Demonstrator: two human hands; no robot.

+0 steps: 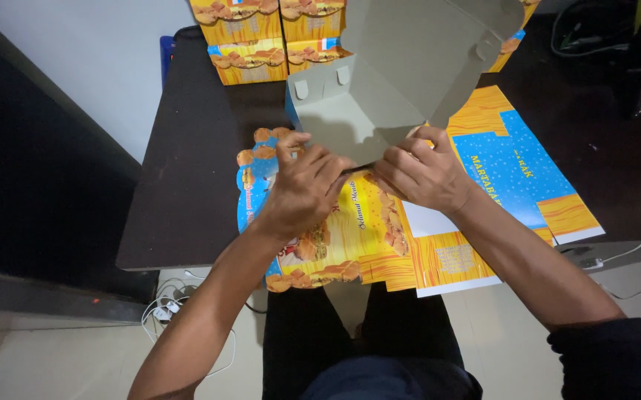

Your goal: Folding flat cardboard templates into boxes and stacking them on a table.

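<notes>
Seen from the head camera, both hands work at the near edge of a half-folded box (pixel 380 89) of grey card that stands on a dark worktop (pixel 187 185). The left hand (pixel 302 189) lies knuckles up at the box's near left corner, its fingers (pixel 294 144) curled and pressed on the card edge, thumb hidden beneath. The right hand (pixel 424 174) sits just beside it at the near right corner, fingers pinched narrow on a folded flap of the same box. The two hands almost touch at the middle of the box's front edge. The box's bare grey inside faces up, its lid panel tilted back and away from the person, with small rounded tabs showing on the left wall. Under the hands lies a flat sheet (pixel 350 237) printed in yellow, orange and blue, overhanging the worktop's near edge. A second flat sheet (pixel 517 174), blue and orange, lies to the right, partly under the first. At the far edge stands a stack (pixel 268 37) of finished boxes in yellow and orange. White cables (pixel 168 307) lie on the floor below the worktop at left.
</notes>
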